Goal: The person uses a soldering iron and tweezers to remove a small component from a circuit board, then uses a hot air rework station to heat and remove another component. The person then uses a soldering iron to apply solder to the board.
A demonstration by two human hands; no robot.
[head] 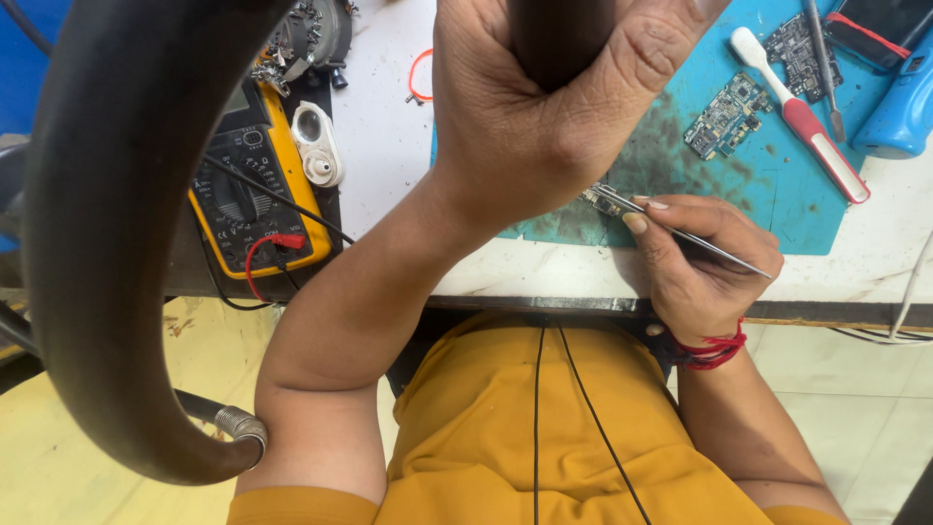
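My left hand is raised close to the camera and shut around a thick black handle. From it a black hose curves down the left side to a metal collar. My right hand, with a red thread on its wrist, holds thin metal tweezers. The tweezer tips rest on a small circuit board at the near edge of a stained teal mat. My left wrist hides part of that board.
A yellow multimeter with red and black leads lies at the left, with a small white device and an orange rubber band nearby. On the mat are two circuit boards, a red-and-white toothbrush, a metal tool and a blue object.
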